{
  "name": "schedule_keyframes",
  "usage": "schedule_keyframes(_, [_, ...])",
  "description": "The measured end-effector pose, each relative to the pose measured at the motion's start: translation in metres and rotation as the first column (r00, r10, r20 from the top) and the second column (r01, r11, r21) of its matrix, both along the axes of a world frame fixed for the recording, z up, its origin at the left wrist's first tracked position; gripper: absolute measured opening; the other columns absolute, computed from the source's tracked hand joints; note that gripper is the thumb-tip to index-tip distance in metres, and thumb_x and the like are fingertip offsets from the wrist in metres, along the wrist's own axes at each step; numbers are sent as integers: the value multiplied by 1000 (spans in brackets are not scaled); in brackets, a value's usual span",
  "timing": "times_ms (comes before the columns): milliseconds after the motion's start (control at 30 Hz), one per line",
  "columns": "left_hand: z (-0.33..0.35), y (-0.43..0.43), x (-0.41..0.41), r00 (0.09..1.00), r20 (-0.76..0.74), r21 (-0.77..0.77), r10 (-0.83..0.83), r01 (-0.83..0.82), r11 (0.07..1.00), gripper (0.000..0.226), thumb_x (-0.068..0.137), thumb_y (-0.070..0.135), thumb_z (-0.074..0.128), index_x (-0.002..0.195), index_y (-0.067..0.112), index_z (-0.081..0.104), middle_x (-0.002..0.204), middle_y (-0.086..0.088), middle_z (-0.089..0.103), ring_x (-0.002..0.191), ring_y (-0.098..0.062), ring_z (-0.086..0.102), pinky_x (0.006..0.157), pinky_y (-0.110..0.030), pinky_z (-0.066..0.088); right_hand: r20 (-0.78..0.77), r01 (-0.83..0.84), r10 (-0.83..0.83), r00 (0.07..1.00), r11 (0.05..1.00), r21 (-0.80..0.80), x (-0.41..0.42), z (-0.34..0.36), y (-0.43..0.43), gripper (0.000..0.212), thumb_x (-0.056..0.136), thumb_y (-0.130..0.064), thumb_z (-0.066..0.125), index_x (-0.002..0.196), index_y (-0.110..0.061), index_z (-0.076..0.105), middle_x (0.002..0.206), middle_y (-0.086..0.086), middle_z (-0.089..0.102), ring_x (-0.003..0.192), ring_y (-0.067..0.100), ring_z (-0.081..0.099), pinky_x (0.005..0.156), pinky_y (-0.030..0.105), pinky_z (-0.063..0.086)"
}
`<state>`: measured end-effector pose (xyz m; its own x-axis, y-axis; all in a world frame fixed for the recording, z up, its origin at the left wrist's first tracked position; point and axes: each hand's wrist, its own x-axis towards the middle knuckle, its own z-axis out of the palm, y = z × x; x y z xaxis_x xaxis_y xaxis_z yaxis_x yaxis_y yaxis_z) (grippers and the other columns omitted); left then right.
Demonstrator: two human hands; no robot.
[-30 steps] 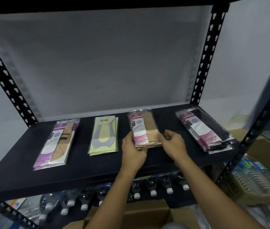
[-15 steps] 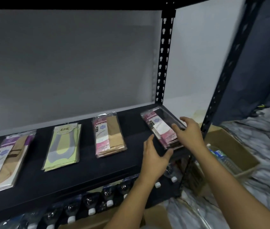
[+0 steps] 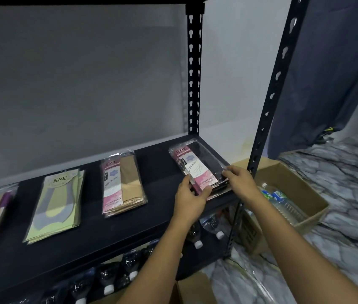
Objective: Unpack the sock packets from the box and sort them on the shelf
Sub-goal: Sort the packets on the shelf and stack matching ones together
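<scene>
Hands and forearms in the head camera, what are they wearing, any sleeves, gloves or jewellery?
Nothing visible. The left hand and right hand are ungloved, no rings showing. The left forearm and right forearm are bare down to the frame's edge: no sleeves, watch or bands.

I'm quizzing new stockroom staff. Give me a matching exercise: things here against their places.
1 black sock packet stack
2 beige sock packet stack
3 yellow-green sock packets
4 clear plastic water bottles

A in brown cardboard box
B gripped by left hand and right hand
C black shelf, between other two
D shelf, left of beige stack

Pairs: 1-B, 2-C, 3-D, 4-A
</scene>
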<state>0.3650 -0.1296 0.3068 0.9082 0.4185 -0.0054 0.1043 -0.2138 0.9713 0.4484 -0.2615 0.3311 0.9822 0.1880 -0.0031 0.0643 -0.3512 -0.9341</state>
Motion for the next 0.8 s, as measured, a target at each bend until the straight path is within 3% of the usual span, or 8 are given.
schedule_keyframes(100, [2,1,0,1000,20,-60,-3,4,998,46,87,15,73,126,29,53,100,24,60,83,16,61,76,-7,48,-12,-12,12,1000,1000,16,1,-2,0,22,92,-20,54,107,-14,69,101,0,70,93,15,62,78,28,42])
schedule_keyframes(200, [5,1,0,1000,25,-92,10,-7,996,40,86,9,72,107,37,52,95,25,61,73,26,57,73,-6,49,-16,-29,30,999,999,40,-1,-4,0,22,94,-19,53,111,-14,66,102,-1,68,91,10,61,81,26,40])
schedule_keyframes(267, [6,0,-1,999,39,-116,23,-18,993,42,86,7,72,100,41,52,94,24,63,75,25,58,80,-12,51,-10,-38,39,999,998,57,-3,-6,1,22,95,-20,53,112,-15,65,104,-3,68,96,11,61,82,26,40])
schedule_keyframes(433, [5,10,-9,998,45,-182,51,-42,982,44,85,1,70,96,41,55,94,23,65,83,17,62,74,-11,50,-13,-59,60,998,993,103,-8,-13,9,13,93,-22,57,101,-26,66,100,-6,70,96,12,64,76,24,48])
schedule_keyframes(533, [5,25,-16,995,48,-203,89,-77,976,44,85,-1,69,103,37,56,98,21,65,99,5,62,77,-13,49,-17,-91,94,995,988,125,-13,-16,25,13,91,-23,60,103,-26,65,102,-5,69,97,11,63,87,28,48])
schedule_keyframes(600, [5,37,-21,991,47,-211,121,-109,971,45,85,-2,69,109,34,56,102,19,66,103,1,62,83,-16,49,-16,-110,114,993,982,154,-16,-16,38,14,91,-21,62,104,-25,64,98,-8,68,93,9,62,83,25,46])
schedule_keyframes(667, [5,45,-24,987,54,-217,151,-136,967,45,85,-1,69,109,34,56,102,17,67,102,1,62,85,-18,50,-8,-124,128,992,975,183,-18,-16,50,13,91,-18,62,101,-26,63,92,-11,67,89,7,62,78,23,45])
schedule_keyframes(800, [4,53,-22,978,85,-238,189,-164,957,46,86,0,67,119,29,56,101,17,67,95,4,64,83,-17,51,-2,-118,121,993,972,202,-13,-17,68,14,90,-16,62,101,-24,66,93,-8,69,90,12,65,83,27,49])
